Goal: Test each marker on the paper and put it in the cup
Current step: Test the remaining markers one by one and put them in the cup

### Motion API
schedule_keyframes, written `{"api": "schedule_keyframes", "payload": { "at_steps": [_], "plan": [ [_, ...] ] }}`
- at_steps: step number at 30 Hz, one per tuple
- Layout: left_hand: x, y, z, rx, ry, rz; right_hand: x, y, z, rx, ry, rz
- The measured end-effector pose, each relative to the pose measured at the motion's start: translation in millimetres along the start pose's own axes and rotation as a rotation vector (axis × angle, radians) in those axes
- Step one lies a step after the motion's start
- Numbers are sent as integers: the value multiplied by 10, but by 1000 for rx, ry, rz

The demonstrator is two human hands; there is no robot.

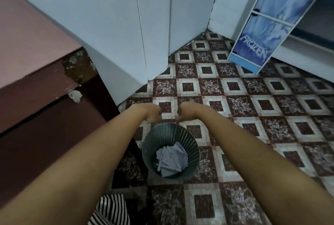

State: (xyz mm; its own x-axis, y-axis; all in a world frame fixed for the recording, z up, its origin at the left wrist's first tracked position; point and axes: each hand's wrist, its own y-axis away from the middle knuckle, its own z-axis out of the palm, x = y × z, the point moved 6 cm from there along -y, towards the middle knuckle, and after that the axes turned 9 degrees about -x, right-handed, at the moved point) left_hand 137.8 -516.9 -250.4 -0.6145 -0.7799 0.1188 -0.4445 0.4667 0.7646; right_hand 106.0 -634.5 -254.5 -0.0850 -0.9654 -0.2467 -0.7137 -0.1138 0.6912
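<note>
A: So, where is the paper lying?

B: The crumpled paper [171,159] is lying in a pale heap at the bottom of a green ribbed wastebasket [190,140], and I cannot tell whether it is carrying any marker strokes.

A: And what are the hands doing?

B: Both bare arms are stretching forward over the basket. The left hand [153,113] and the right hand [185,112] are drooping at the wrists above its far rim, close together but not touching. The fingers are pointing down and away from the camera, so I cannot tell whether they are spread, curled or pinching anything.

A: What is the basket standing on?

B: It is standing upright on a tiled floor [253,116] patterned in dark red and cream squares.

A: And around that?

B: A brownish-pink stepped ledge [36,80] with chipped paint is running along the left, with a white scrap [75,95] sticking to its edge. Pale blue panels [108,17] are rising at the far side. At the far right, a blue cabinet [256,47] reading "FROZEN" is standing on the tiles. A black-and-white striped cloth [112,210] is showing at the near edge, under the left arm.
</note>
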Motion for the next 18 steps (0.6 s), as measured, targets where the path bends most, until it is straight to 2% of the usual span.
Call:
{"api": "schedule_keyframes", "payload": {
  "at_steps": [18],
  "plan": [
    [291, 1359, -1595, 432, -150, -70, -415, 1431, -1691, 429, 102, -16]
  ]
}}
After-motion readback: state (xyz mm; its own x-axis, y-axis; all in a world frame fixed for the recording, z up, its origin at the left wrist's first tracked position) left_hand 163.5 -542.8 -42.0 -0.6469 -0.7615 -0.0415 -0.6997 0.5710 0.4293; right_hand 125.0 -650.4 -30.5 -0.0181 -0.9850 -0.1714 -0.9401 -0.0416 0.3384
